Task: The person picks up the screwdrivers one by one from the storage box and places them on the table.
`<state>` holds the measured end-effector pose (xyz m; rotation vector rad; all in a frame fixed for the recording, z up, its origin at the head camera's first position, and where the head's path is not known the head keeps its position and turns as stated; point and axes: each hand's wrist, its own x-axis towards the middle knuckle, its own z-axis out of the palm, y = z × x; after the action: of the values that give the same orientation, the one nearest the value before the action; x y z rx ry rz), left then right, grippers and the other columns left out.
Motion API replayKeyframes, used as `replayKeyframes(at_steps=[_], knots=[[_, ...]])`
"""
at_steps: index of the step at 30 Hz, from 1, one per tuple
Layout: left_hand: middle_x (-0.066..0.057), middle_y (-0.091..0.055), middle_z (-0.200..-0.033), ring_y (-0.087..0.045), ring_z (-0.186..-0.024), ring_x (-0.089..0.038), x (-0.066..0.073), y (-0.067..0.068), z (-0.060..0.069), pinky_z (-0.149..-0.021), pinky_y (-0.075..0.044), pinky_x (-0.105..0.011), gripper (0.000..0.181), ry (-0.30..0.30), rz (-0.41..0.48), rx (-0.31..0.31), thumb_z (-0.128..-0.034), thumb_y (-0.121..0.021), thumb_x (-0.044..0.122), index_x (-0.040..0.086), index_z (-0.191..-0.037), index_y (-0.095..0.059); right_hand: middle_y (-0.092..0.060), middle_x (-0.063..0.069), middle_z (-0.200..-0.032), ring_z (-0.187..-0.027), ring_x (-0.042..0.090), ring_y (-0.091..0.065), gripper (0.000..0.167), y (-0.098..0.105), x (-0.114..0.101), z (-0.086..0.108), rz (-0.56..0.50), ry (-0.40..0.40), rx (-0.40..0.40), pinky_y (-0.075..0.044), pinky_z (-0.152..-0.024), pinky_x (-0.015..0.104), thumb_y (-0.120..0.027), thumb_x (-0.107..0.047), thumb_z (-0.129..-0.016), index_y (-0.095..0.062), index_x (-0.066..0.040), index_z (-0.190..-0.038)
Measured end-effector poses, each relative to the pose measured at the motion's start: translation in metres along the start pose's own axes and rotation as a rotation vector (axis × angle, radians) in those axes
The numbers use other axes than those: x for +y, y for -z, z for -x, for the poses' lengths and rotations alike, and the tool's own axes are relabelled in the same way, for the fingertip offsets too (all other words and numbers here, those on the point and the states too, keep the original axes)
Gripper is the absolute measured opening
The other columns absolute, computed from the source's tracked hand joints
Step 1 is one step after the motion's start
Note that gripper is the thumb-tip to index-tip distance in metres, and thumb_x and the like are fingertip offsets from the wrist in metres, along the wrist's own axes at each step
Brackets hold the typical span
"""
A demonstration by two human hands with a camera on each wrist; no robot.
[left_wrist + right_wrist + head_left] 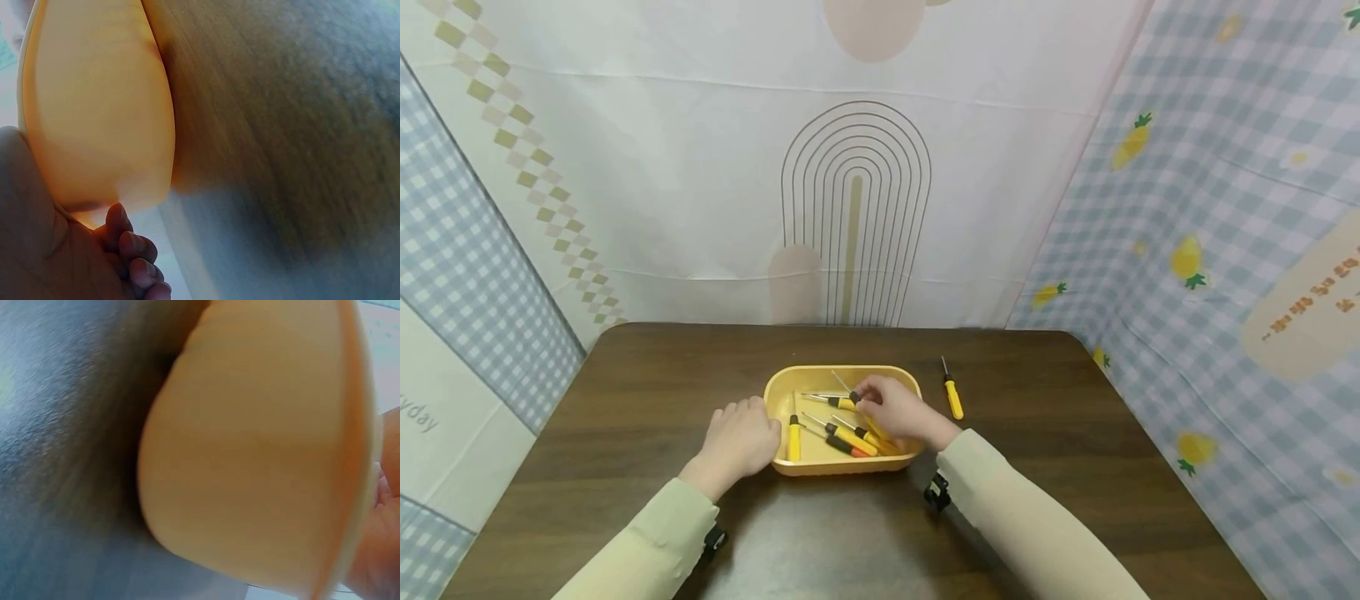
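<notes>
A yellow plastic basin (842, 468) holds several screwdrivers, most with yellow handles and black collars. My left hand (739, 437) grips the basin's left end at the rim; the left wrist view shows its curled fingers (139, 247) against the outer wall. Inside the basin's right part, my right hand (895, 408) pinches a screwdriver (853, 397), whose thin shaft points up and left. Its handle is mostly hidden by the hand. One yellow-handled screwdriver (794, 437) lies at the basin's left side. A black-and-red screwdriver (842, 446) lies near the front wall.
Right of the basin, another yellow screwdriver (952, 396) lies on the dark wooden table (662, 375), its tip toward the far edge. Patterned cloth (700, 183) hangs behind the table and along both sides.
</notes>
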<state>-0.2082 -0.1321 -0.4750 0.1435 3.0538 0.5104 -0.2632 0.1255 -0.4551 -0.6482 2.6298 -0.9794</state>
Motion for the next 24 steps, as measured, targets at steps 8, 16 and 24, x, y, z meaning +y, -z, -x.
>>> replayKeyframes(at_steps=[8, 16, 24], knots=[[-0.011, -0.049, -0.08, -0.049, -0.079, -0.03, -0.004, 0.001, 0.003, -0.073, -0.037, -0.046, 0.033, 0.01, 0.007, -0.002, -0.0952, -0.043, 0.027, -0.005, -0.097, -0.053, -0.063, 0.0, -0.099, -0.087, 0.015, -0.061, 0.021, 0.022, -0.01, 0.003, -0.165, -0.045, 0.057, -0.052, -0.075, 0.034, -0.06, -0.022, -0.096, -0.061, -0.012, -0.115], [-0.011, -0.05, -0.081, -0.05, -0.079, -0.031, -0.004, 0.001, 0.001, -0.073, -0.038, -0.047, 0.033, -0.004, 0.011, 0.011, -0.0952, -0.043, 0.027, -0.004, -0.098, -0.053, -0.064, 0.018, -0.111, -0.091, 0.022, -0.064, 0.028, 0.054, 0.005, 0.011, -0.351, -0.137, 0.116, -0.053, -0.08, 0.043, -0.063, -0.023, -0.094, -0.06, -0.009, -0.118], [-0.013, -0.051, -0.081, -0.051, -0.08, -0.032, -0.001, 0.001, 0.0, -0.074, -0.038, -0.048, 0.034, -0.01, 0.001, 0.018, -0.0943, -0.042, 0.026, -0.006, -0.097, -0.053, -0.06, 0.02, -0.12, -0.102, 0.029, -0.062, 0.039, 0.079, 0.02, 0.027, -0.398, -0.203, 0.131, -0.052, -0.082, 0.04, -0.06, -0.023, -0.097, -0.052, -0.003, -0.129]])
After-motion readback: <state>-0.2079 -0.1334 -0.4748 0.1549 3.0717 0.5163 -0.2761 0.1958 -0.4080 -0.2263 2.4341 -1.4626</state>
